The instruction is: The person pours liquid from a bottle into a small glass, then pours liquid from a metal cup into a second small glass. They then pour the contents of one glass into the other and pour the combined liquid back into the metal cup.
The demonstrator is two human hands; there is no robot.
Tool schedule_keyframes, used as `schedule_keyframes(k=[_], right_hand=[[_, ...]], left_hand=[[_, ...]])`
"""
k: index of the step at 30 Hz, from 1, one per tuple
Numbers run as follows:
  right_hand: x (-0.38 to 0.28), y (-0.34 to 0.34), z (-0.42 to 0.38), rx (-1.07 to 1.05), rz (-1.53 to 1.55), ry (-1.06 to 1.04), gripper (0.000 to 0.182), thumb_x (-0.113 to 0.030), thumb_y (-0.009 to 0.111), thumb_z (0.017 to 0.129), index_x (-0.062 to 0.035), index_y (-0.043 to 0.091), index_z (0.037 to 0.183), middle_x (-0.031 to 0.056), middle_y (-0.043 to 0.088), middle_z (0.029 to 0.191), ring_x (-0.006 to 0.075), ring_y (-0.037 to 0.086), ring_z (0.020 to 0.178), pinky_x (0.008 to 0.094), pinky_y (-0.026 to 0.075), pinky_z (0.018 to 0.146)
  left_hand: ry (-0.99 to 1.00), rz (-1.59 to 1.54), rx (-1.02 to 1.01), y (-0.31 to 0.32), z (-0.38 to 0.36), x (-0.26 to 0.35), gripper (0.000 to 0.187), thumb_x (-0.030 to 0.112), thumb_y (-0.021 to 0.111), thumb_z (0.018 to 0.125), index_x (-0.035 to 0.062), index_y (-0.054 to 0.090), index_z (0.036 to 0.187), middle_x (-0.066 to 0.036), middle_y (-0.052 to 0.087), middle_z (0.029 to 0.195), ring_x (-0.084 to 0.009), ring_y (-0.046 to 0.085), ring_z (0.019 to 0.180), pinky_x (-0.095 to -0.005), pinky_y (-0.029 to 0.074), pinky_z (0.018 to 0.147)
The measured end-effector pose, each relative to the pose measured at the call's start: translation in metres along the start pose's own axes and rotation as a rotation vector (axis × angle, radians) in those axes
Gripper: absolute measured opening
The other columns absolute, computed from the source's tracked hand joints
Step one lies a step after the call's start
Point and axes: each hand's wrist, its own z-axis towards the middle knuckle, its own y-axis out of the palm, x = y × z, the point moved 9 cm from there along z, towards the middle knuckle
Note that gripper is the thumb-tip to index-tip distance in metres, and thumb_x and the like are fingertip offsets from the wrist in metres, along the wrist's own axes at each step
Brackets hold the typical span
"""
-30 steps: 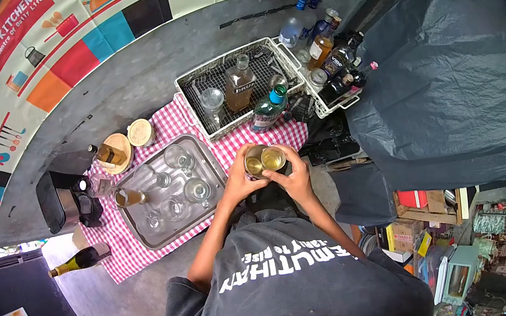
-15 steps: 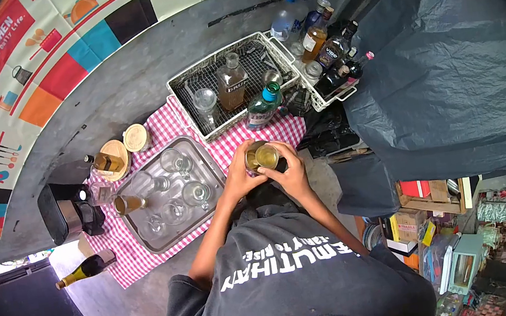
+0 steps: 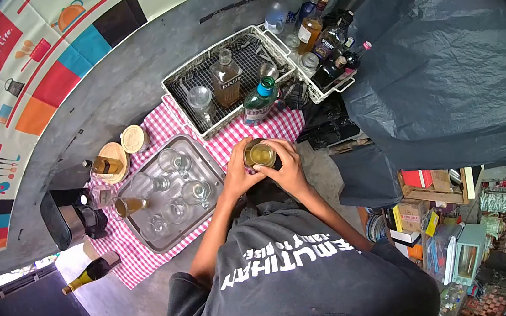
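Between both hands, in front of my chest, is a clear glass [image 3: 259, 153] with yellowish liquid, seen almost straight down through its rim. My left hand [image 3: 240, 171] is wrapped round its left side, and my right hand [image 3: 288, 167] curls round the right side, with the thumbs near each other at the front. A green bottle with a blue cap [image 3: 260, 103] stands just beyond the hands. To the left is a grey metal tray [image 3: 207, 158] bearing several clear glasses and mugs, plus a glass of brownish liquid [image 3: 129, 205].
A white wire basket [image 3: 170, 87] behind holds a square bottle [image 3: 228, 80] and glassware. Several liquor bottles [image 3: 329, 46] crowd a smaller rack at the right. A dark bottle [image 3: 93, 270] lies by the checked cloth [image 3: 133, 271]. Two round wooden-topped pieces [image 3: 134, 138] sit left of the tray.
The held glass has turned from a tilt, with rim and base showing side by side, to nearly upright. Both hands keep their hold. The view has shifted slightly.
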Motion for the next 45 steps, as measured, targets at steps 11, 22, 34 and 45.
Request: schedule_keyframes(k=[11, 22, 34, 45], right_hand=[[-0.001, 0.009, 0.006, -0.048, -0.054, 0.005, 0.056, -0.023, 0.082, 0.071, -0.0034, 0.060, 0.119, 0.0131, 0.063, 0.115, 0.0308, 0.056, 0.110, 0.0422, 0.040, 0.097], [0.003, 0.020, 0.010, -0.101, -0.084, 0.023, 0.055, -0.025, 0.080, 0.073, -0.0046, 0.060, 0.120, 0.0128, 0.062, 0.114, 0.0304, 0.055, 0.111, 0.0428, 0.038, 0.097], [0.004, 0.029, 0.017, -0.184, -0.124, 0.039, 0.056, -0.028, 0.079, 0.074, -0.0053, 0.059, 0.122, 0.0126, 0.062, 0.116, 0.0299, 0.053, 0.113, 0.0432, 0.035, 0.099], [0.001, 0.033, 0.022, -0.206, -0.167, 0.064, 0.056, -0.027, 0.079, 0.072, -0.0068, 0.059, 0.121, 0.0135, 0.062, 0.113, 0.0307, 0.054, 0.111, 0.0438, 0.034, 0.099]], left_hand=[[-0.015, 0.000, 0.029, -0.004, 0.000, -0.006, 0.082, 0.021, 0.083, 0.064, -0.0011, 0.043, 0.132, -0.020, 0.052, 0.127, -0.0366, 0.052, 0.121, -0.0421, 0.042, 0.101], [-0.009, -0.010, 0.035, -0.007, 0.001, -0.013, 0.083, 0.020, 0.083, 0.062, -0.0029, 0.043, 0.131, -0.021, 0.052, 0.127, -0.0376, 0.052, 0.120, -0.0430, 0.041, 0.101], [-0.034, -0.025, 0.063, -0.010, 0.001, -0.017, 0.083, 0.017, 0.081, 0.060, -0.0021, 0.043, 0.131, -0.020, 0.051, 0.128, -0.0376, 0.051, 0.120, -0.0427, 0.041, 0.102], [-0.043, -0.028, 0.066, -0.013, 0.002, -0.018, 0.082, 0.017, 0.082, 0.061, -0.0024, 0.043, 0.131, -0.020, 0.051, 0.128, -0.0375, 0.050, 0.120, -0.0427, 0.041, 0.102]])
